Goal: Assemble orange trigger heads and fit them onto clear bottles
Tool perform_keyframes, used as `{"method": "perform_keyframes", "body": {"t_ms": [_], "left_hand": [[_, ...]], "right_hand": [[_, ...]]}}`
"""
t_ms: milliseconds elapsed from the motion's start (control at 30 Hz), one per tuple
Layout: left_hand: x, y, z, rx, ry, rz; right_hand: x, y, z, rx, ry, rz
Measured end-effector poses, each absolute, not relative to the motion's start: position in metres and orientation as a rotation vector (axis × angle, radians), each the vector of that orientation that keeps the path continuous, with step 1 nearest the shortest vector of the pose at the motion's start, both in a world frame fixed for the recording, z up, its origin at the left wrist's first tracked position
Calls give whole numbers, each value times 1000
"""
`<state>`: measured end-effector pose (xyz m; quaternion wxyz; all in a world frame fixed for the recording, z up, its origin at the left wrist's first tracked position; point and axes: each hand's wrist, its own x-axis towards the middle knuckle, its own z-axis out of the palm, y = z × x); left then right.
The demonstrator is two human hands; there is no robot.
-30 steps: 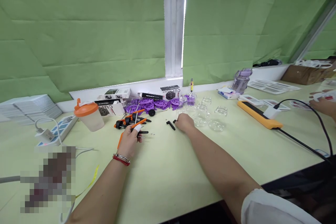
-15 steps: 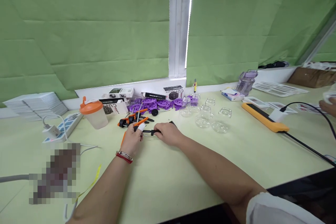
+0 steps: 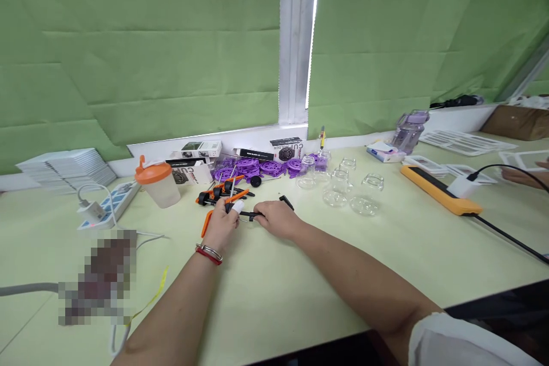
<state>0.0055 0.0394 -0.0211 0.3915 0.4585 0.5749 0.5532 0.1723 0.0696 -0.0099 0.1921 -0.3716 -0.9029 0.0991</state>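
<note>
My left hand point(image 3: 223, 223) is closed around an orange-and-black piece point(image 3: 206, 223); its orange loop sticks out on the near left side. A white covering wraps one of its fingertips. From this piece a thin black bar point(image 3: 246, 214) runs rightward into my right hand point(image 3: 277, 218), whose fingers pinch its end. Beyond my right hand a black tip point(image 3: 286, 202) shows; whether it belongs to the same bar I cannot tell. Just past my left hand lie several similar orange-and-black pieces point(image 3: 218, 191). Behind them sits a pile of purple plastic parts point(image 3: 271, 168).
Several clear jars point(image 3: 335, 194) stand right of my hands. To the left are an orange-lidded cup point(image 3: 158, 183) and a white power strip point(image 3: 115, 203). Cup-holder boxes point(image 3: 195, 173) line the back. An orange power strip point(image 3: 437, 191) lies right, near another person's hand point(image 3: 525, 177).
The whole view has shifted slightly. Both my hands keep their hold on the black bar and the orange-and-black piece. At far right, the other person's hand has moved and a white frame shows there.
</note>
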Motion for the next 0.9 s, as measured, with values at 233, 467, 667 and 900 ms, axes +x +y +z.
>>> {"method": "perform_keyframes", "body": {"t_ms": [233,467,667,900], "left_hand": [[7,40,-20,1102,1443,1460],[7,38,-19,950,1307,1429],[8,36,-16,894,1265,1411],[8,35,-17,867,1220,1413]], "right_hand": [[169,68,-14,-1017,-2470,395],[172,72,-16,-1055,-2452,458],[173,74,-17,-1030,-2432,476],[173,75,-19,-1026,-2369,494]]}}
